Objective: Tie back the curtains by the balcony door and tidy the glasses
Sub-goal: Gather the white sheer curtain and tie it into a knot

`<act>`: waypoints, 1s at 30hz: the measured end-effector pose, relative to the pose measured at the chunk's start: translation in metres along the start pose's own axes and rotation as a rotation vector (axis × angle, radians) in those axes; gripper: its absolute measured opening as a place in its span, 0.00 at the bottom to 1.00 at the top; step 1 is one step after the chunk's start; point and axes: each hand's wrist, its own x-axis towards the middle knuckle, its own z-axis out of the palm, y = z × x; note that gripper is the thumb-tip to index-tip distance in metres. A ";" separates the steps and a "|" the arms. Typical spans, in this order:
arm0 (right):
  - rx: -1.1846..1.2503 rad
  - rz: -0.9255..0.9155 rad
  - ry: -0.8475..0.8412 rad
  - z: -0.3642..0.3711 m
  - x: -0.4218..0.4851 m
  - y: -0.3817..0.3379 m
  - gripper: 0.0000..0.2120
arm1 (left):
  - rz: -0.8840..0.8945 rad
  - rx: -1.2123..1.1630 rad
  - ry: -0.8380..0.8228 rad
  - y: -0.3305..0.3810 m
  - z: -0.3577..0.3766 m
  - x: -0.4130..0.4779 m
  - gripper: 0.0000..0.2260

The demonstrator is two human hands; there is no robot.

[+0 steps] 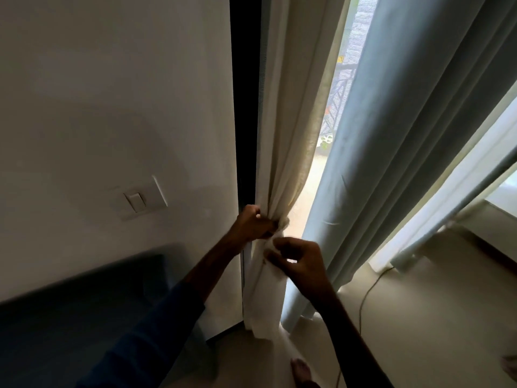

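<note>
Cream curtain point(279, 163): bunched against the dark door frame point(246, 107). Left hand point(256, 224): grip closed round the bunch. Right hand point(300, 263): just below, pinching fabric; whether curtain edge or tie, cannot tell. Grey-blue curtain point(391, 135): hanging alongside. Wall switch point(136, 202); pale floor point(419, 317); cable point(363, 301).

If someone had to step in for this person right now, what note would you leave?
Left hand grips the gathered cream curtain by the door frame. Right hand pinches its cloth just below. No finished tie shows yet. The grey-blue curtain hangs loose beside it. Left to do: finish this tie, tie back the grey-blue one, then tidy the glasses, which are not in view.
</note>
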 end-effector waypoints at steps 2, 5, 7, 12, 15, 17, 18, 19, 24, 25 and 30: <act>0.060 -0.048 0.071 -0.004 0.013 -0.013 0.07 | 0.024 -0.023 -0.007 -0.004 0.000 0.000 0.11; -0.053 -0.127 0.177 -0.009 0.031 -0.023 0.07 | -0.005 -0.072 -0.069 -0.005 -0.001 0.000 0.08; -0.266 -0.268 0.204 -0.008 0.038 -0.026 0.08 | -0.021 -0.084 -0.082 -0.006 -0.001 -0.001 0.05; -0.816 -0.214 0.061 0.004 0.032 -0.033 0.17 | 0.052 -0.001 -0.134 -0.004 -0.006 -0.003 0.09; -0.946 -0.039 -0.068 0.005 0.029 -0.041 0.23 | 0.137 0.143 -0.077 -0.007 -0.006 -0.003 0.09; -1.059 0.034 -0.169 0.003 0.031 -0.049 0.21 | 0.200 0.265 -0.035 -0.012 -0.002 -0.002 0.08; -1.119 0.053 -0.219 0.002 0.033 -0.053 0.21 | 0.234 0.346 -0.034 -0.015 0.001 -0.001 0.08; -1.175 0.068 -0.268 0.001 0.037 -0.058 0.21 | 0.264 0.415 -0.039 -0.016 0.004 -0.002 0.08; -1.097 0.233 -0.410 -0.017 0.058 -0.069 0.21 | 0.312 0.446 -0.041 -0.022 0.018 -0.005 0.10; -1.091 0.216 -0.403 -0.019 0.056 -0.067 0.19 | 0.319 0.436 -0.023 -0.024 0.019 -0.004 0.09; -0.913 0.060 -0.113 -0.017 0.042 -0.042 0.10 | 0.265 0.291 0.040 -0.022 0.016 -0.002 0.06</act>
